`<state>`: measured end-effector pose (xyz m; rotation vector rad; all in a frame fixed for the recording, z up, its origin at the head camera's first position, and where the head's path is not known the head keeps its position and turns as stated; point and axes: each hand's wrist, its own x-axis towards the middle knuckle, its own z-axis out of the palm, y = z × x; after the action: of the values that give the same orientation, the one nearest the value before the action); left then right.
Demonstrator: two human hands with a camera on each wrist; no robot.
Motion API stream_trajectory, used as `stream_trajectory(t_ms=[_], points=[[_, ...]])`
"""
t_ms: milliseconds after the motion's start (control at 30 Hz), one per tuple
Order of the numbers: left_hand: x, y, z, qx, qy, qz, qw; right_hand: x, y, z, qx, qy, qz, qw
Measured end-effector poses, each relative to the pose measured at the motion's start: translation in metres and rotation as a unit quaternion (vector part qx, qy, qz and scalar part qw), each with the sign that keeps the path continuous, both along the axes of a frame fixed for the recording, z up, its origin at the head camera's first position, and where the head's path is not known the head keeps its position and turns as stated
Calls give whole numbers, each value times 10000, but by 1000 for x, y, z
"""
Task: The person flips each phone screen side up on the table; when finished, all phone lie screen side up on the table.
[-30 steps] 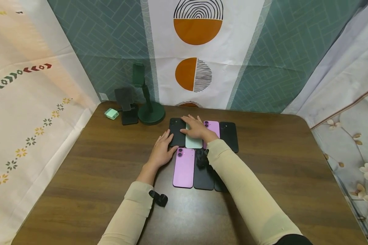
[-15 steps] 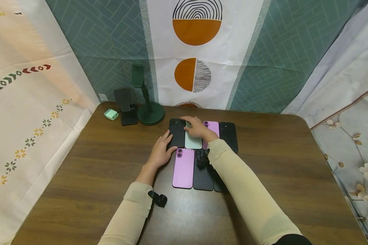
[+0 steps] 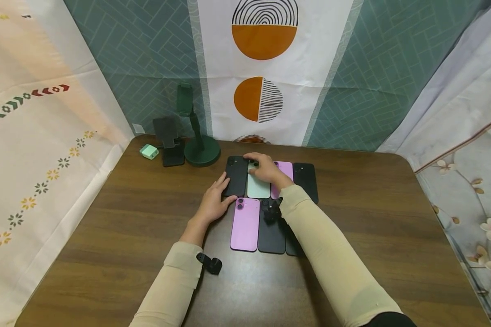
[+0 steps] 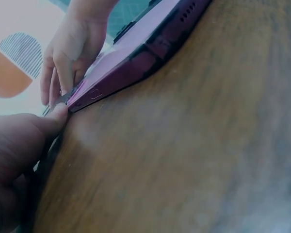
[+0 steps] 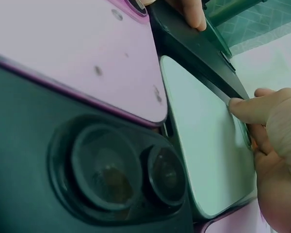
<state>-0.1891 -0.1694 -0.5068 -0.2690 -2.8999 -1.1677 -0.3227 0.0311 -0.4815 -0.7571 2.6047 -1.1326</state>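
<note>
Several phones lie back side up in two touching rows. My left hand (image 3: 213,202) rests beside the far-left black phone (image 3: 236,184), fingers along its left edge, thumb at its lower edge near the front pink phone (image 3: 245,227). Over the mint green phone (image 3: 258,188) reaches my right hand (image 3: 267,170), its fingertips at the far edge by the black phone's corner. In the right wrist view, my right thumb (image 5: 245,110) touches the seam between the mint phone (image 5: 203,131) and the black phone (image 5: 194,46). The mint phone's upper part is partly hidden by the hand.
A pink phone (image 3: 285,169) and a black phone (image 3: 305,181) continue the back row. Beside the front pink phone lie a black phone (image 3: 271,238) and a dark one (image 3: 293,246), partly under my right forearm. A green stand (image 3: 202,152), black stand (image 3: 172,154) and mint charger (image 3: 149,151) stand back left.
My right hand's spread fingers have drawn together, and its fingertips sit at the phones' far edge. My left hand stays at the black phone's left side.
</note>
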Motion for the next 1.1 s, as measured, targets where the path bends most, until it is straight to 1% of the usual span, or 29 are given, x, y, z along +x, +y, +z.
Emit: stream_trajectory(t_ms=[100,167,300,433,600,733,833,900,967,1100], points=[[0,0,0,79,69,0,9999,0,1,-1,-262,-90,6,9996],[0,0,-2,38,136,-35,9999,1,2,-1,-475,-191,-41,9987],[-1,1,-4,-206,316,-212,9991,2,1,-2,-749,-194,-185,9968],[0,2,-4,-444,324,-310,9980,1,0,-2,-818,-89,-231,9963],[2,2,-2,-546,240,-308,9977,-2,-1,-5,-744,50,-81,9972],[3,4,0,-416,58,-215,9989,-1,-1,-2,-595,306,55,9977],[2,5,-1,-264,35,-96,9996,1,-3,2,-522,485,140,9974],[1,6,-1,-119,135,-57,9998,3,-5,6,-533,495,197,9972],[1,7,-1,48,282,-50,9996,5,-6,8,-541,415,213,9974],[0,7,-2,328,537,-128,9979,6,-7,9,-418,267,154,9986]])
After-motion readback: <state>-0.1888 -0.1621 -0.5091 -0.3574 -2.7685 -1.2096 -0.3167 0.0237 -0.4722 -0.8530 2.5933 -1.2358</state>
